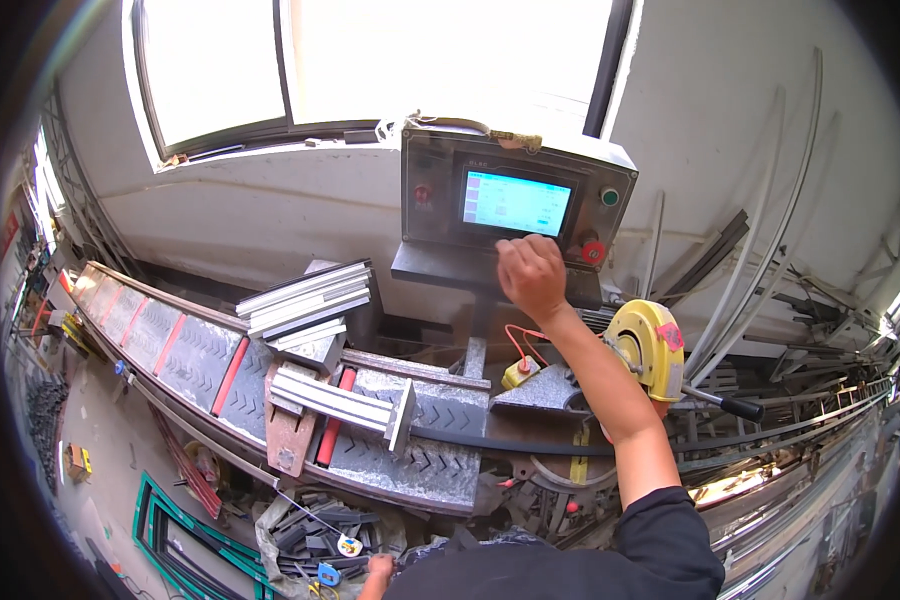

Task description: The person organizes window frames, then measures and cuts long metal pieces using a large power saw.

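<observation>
A blue tape measure (pixel 328 574) lies just left of the left hand (pixel 378 573), which shows too little to tell its grip. The lit screen (pixel 516 203) sits just above the right hand (pixel 533 275), whose fingers curl closed near its lower edge; farther right stands a round yellow housing (pixel 660 352).

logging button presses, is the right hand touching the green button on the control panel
Apart. The head view shows bare face of the control panel between the right hand and the green button.
</observation>
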The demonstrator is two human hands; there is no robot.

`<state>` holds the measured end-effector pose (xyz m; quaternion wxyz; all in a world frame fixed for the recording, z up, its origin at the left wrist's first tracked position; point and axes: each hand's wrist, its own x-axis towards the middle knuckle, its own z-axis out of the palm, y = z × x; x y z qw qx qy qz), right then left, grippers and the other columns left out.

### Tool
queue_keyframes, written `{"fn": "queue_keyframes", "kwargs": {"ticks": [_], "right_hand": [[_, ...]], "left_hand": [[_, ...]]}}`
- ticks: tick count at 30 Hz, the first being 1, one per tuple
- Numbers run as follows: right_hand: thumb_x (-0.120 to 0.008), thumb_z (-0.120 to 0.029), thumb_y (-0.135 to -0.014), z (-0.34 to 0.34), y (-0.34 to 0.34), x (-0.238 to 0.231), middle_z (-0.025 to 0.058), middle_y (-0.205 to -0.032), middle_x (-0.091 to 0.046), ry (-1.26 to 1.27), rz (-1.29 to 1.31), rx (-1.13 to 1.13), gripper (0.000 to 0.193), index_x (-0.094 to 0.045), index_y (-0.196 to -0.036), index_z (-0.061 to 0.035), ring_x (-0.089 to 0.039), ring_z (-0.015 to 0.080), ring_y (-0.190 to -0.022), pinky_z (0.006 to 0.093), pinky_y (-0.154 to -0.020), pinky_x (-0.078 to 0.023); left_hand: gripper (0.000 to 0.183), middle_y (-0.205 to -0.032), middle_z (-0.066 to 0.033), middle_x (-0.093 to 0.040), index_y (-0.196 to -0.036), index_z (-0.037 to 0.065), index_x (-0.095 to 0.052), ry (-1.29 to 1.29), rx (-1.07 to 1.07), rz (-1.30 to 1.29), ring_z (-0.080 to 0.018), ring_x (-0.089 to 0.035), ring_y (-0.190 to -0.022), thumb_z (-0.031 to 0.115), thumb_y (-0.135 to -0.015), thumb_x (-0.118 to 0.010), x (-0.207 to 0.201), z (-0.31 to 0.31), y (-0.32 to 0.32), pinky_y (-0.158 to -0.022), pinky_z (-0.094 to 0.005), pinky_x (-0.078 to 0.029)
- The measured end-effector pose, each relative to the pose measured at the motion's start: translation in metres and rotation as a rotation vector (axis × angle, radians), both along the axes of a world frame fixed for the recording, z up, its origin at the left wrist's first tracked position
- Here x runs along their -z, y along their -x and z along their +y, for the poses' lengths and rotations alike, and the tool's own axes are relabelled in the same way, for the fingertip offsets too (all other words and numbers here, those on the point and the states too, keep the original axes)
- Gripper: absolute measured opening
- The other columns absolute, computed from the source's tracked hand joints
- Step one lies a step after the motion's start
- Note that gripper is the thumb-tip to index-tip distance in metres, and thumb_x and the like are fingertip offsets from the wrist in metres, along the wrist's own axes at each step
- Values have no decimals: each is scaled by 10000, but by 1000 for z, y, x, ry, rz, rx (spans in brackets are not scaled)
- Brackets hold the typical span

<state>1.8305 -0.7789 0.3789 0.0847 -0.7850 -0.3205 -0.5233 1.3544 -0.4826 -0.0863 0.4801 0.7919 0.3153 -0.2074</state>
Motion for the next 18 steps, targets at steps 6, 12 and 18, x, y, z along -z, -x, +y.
{"fn": "queue_keyframes", "kwargs": {"ticks": [6, 12, 18], "right_hand": [[-639, -77, -717, 11, -26, 9, 38, -613, -551, 16, -46, -11, 286, -624, -1002, -72, -532, 196, -619, 330, -603, -433], [-645, -93, -704, 13, -28, 8, 30, -591, -525, 31, -26, 60, 408, -614, -1110, -69, -523, 196, -599, 333, -572, -427], [-640, -70, -695, 11, -32, 14, 45, -582, -542, 10, 25, 144, 450, -617, -1144, -55, -521, 203, -579, 328, -569, -429]], "left_hand": [[197, -713, -98, -665, -799, -2, -657, 138, -157, 131, -165, -611, -575, 163, -812, -549, -16, -27, -45, -525, -293, -476], [236, -780, -117, -691, -808, -22, -668, 112, -197, 190, -180, -647, -656, 171, -816, -532, -43, -43, -56, -616, -290, -501], [192, -743, -131, -666, -901, 0, -630, 195, -280, 255, -189, -602, -548, 117, -836, -493, -3, -38, -49, -441, -300, -438]]}}
